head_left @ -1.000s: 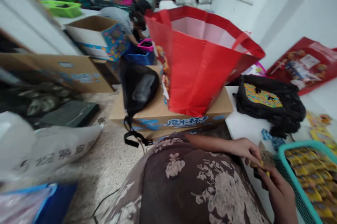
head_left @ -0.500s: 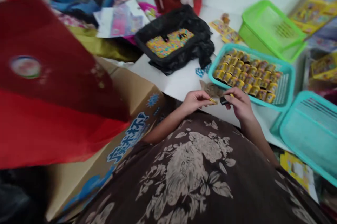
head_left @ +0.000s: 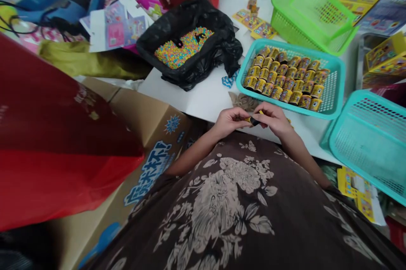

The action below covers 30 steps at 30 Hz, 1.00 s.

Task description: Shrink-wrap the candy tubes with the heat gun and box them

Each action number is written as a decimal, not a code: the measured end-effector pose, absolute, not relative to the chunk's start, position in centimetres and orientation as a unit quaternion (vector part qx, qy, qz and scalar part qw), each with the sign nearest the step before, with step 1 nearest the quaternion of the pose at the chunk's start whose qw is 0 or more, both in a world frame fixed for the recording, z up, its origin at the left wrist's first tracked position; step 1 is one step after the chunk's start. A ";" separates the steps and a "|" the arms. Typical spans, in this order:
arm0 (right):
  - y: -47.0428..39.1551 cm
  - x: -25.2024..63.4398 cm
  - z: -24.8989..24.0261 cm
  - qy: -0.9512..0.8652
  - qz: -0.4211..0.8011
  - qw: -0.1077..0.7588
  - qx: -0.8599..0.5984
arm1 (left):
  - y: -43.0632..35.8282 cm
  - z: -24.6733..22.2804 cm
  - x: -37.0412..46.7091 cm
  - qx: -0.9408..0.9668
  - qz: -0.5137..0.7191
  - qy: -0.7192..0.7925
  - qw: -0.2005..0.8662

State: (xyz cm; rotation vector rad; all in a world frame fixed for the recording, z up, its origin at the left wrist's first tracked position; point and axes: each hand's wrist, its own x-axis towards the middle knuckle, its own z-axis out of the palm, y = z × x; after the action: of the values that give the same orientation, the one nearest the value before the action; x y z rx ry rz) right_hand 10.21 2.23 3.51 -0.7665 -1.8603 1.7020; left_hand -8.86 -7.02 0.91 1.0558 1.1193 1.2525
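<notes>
My left hand (head_left: 231, 122) is closed in a pinch on a small yellow label, mostly hidden by its fingertips. My right hand (head_left: 274, 121) grips a small black cup (head_left: 254, 121) with a bit of yellow at its top. Both hands meet at the table's near edge, with the label against the cup's side. Just beyond them is a teal basket (head_left: 338, 88) with rows of similar small cups (head_left: 280, 81) wrapped in yellow labels. A crumpled brown piece (head_left: 243, 101) lies behind my fingers.
A tub lined with a black bag (head_left: 152, 38) holds colourful beads (head_left: 184, 48). Behind the cups stands a green basket (head_left: 281, 20); another teal basket (head_left: 336, 134) is at right. A cardboard box (head_left: 158, 124) and a red bag (head_left: 72, 185) crowd the left.
My hands have come together, bringing the black cup in my right hand against the label in my left. The whole view has shifted slightly.
</notes>
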 end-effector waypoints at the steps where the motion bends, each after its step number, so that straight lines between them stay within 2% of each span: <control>1: 2.2 10.2 3.3 -0.687 0.615 0.260 -0.287 | -7.0 0.9 -8.8 0.439 0.528 0.472 0.553; 6: 2.1 10.0 2.7 -0.732 0.539 0.290 -0.299 | -6.8 0.8 -8.5 0.403 0.527 0.480 0.574; 20: 1.9 9.8 2.3 -0.770 0.496 0.266 -0.299 | -6.6 1.1 -7.6 0.313 0.545 0.429 0.649; 25: 1.1 10.0 2.0 -0.848 0.368 0.291 -0.245 | -6.5 1.5 -7.5 0.228 0.557 0.376 0.705; 30: 0.4 10.8 1.8 -0.878 0.346 0.272 -0.191 | -6.4 2.0 -7.2 0.194 0.570 0.368 0.708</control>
State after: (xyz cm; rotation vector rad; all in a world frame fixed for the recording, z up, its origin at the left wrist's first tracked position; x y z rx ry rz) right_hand 10.76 0.45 1.79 -0.5143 -2.3631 0.9305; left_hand -7.20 -6.40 2.05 0.4315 0.8182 1.2651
